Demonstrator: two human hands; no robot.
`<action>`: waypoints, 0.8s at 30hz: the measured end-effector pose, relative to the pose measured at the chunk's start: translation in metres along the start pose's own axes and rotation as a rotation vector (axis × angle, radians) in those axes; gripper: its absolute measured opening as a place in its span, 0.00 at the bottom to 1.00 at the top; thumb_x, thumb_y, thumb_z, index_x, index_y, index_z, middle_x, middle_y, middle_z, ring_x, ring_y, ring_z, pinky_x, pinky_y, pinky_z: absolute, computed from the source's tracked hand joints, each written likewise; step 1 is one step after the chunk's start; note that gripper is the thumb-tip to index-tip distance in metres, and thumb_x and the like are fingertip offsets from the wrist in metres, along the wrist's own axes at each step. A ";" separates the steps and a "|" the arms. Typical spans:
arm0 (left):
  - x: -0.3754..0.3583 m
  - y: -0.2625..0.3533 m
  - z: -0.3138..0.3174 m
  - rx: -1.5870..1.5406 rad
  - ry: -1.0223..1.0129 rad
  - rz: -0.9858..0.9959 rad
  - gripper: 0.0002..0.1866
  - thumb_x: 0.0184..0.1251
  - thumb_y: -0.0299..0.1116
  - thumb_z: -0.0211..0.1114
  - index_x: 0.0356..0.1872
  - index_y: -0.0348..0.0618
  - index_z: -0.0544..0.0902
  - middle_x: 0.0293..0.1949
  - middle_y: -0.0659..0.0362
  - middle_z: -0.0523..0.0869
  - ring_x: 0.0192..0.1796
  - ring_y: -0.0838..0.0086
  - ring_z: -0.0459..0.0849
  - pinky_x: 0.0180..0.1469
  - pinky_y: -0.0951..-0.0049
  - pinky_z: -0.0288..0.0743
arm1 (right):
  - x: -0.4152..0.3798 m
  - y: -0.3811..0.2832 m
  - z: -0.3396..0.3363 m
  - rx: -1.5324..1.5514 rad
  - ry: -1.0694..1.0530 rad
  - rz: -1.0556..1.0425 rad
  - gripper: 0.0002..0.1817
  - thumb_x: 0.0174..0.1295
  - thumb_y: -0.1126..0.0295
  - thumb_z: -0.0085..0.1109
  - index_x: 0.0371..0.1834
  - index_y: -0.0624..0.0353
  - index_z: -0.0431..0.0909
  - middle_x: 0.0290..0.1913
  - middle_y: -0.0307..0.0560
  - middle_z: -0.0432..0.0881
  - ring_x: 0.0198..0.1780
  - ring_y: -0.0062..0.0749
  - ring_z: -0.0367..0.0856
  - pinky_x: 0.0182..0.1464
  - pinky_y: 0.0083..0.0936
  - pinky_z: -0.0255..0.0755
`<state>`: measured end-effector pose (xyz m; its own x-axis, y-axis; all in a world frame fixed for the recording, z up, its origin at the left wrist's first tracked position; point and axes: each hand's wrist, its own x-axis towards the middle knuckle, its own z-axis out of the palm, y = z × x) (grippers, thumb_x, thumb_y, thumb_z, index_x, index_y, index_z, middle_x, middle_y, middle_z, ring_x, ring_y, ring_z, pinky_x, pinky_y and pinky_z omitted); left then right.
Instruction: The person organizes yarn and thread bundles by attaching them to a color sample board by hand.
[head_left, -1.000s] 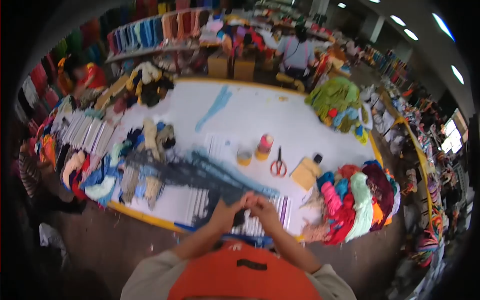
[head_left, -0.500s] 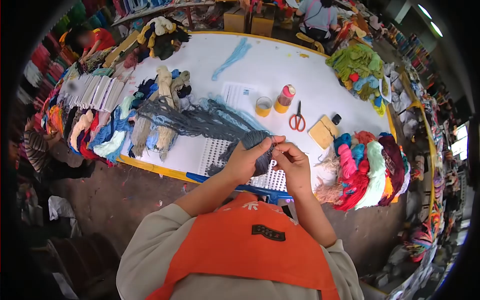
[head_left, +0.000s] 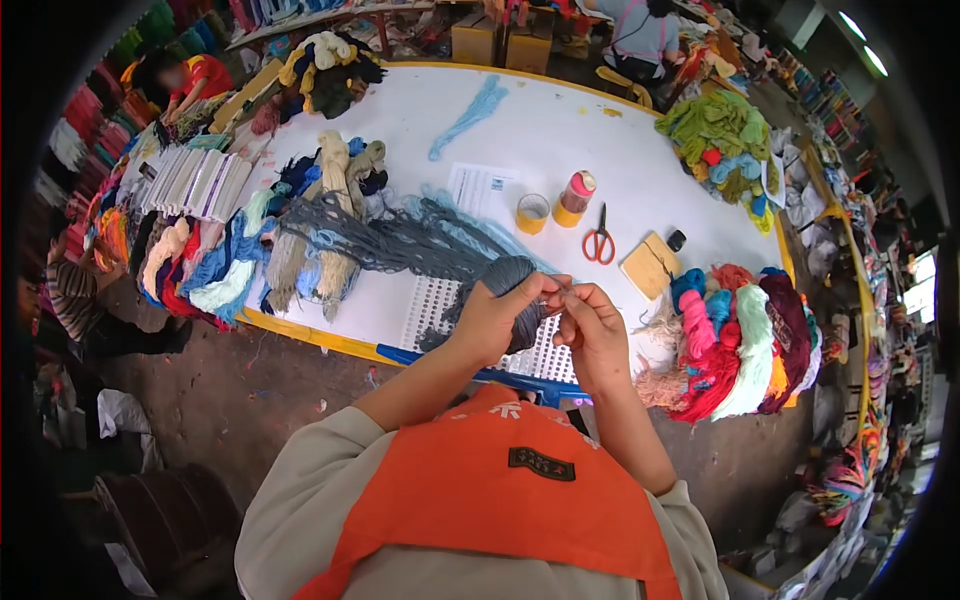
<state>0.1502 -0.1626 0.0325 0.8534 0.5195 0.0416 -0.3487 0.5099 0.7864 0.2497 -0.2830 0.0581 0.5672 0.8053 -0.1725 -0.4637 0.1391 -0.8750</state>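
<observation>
A bundle of dark grey yarn (head_left: 510,278) is gripped in my left hand (head_left: 490,322), near the table's front edge. Beside it my right hand (head_left: 592,325) is closed, thumb and fingertips pinched close to the left fingertips; what they pinch is too small to make out. More loose dark grey strands (head_left: 385,235) stretch leftward over the table, lying across light blue yarn (head_left: 480,225). Under my hands is a white perforated board (head_left: 430,300) with a blue bar (head_left: 535,382) along its near side.
Orange-handled scissors (head_left: 600,245), a tape roll (head_left: 531,213), a pink-topped bottle (head_left: 575,198) and a wooden block (head_left: 648,265) stand or lie ahead on the white table (head_left: 390,110). Colourful skeins (head_left: 755,345) hang at the right; more (head_left: 215,270) pile at the left. People work beyond.
My right hand has shifted slightly to the right, its fingertips still close to the left ones. The yarn bundle stays in my left hand. The view has shifted a little.
</observation>
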 end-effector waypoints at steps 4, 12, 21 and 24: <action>-0.001 0.009 0.004 -0.147 -0.072 -0.073 0.28 0.77 0.49 0.53 0.56 0.28 0.78 0.54 0.48 0.82 0.55 0.69 0.81 0.58 0.69 0.75 | 0.005 -0.003 -0.004 0.063 -0.021 0.013 0.05 0.71 0.69 0.52 0.40 0.58 0.75 0.34 0.38 0.80 0.23 0.13 0.69 0.27 0.12 0.72; 0.002 0.005 0.008 -0.013 -0.116 -0.085 0.29 0.76 0.50 0.53 0.59 0.29 0.77 0.55 0.52 0.82 0.55 0.73 0.79 0.58 0.72 0.73 | 0.007 -0.003 -0.004 -0.319 -0.032 -0.058 0.05 0.66 0.72 0.59 0.42 0.58 0.80 0.36 0.34 0.80 0.36 0.13 0.77 0.33 0.14 0.77; 0.005 0.006 0.013 -0.122 -0.097 -0.101 0.24 0.76 0.45 0.56 0.58 0.32 0.78 0.51 0.55 0.84 0.51 0.76 0.80 0.54 0.73 0.75 | 0.005 -0.005 -0.009 -0.128 -0.010 -0.004 0.03 0.69 0.72 0.55 0.41 0.57 0.76 0.36 0.35 0.79 0.37 0.15 0.79 0.37 0.14 0.78; 0.007 0.001 0.014 -0.064 -0.044 -0.076 0.17 0.74 0.36 0.60 0.54 0.33 0.81 0.49 0.57 0.85 0.49 0.77 0.81 0.53 0.74 0.75 | 0.006 -0.005 -0.012 -0.079 -0.006 0.002 0.03 0.70 0.71 0.53 0.42 0.57 0.75 0.35 0.35 0.78 0.34 0.14 0.78 0.37 0.15 0.78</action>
<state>0.1607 -0.1680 0.0423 0.8941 0.4477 0.0110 -0.3046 0.5901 0.7476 0.2636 -0.2854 0.0555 0.5619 0.8091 -0.1720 -0.4095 0.0914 -0.9077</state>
